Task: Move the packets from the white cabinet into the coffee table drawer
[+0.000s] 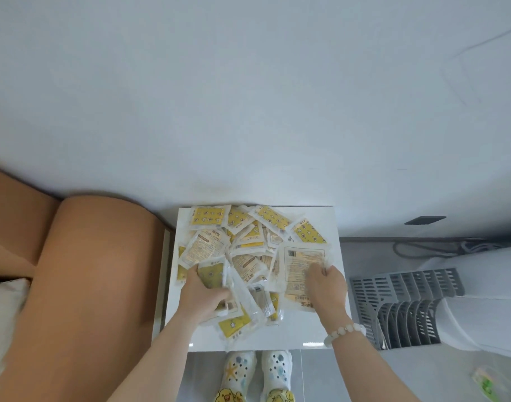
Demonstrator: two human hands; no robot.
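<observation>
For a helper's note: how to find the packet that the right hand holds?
Look at the white cabinet top, right edge of the pile. The right hand pinches a packet there, pale printed side up with a barcode, not yellow-patterned.

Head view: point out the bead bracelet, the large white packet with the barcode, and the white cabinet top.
bead bracelet (pixel 345 332), head view, on a pale bead.
large white packet (pixel 299 258), head view, on its printed face.
white cabinet top (pixel 303 332), head view, on bare surface near the front.
</observation>
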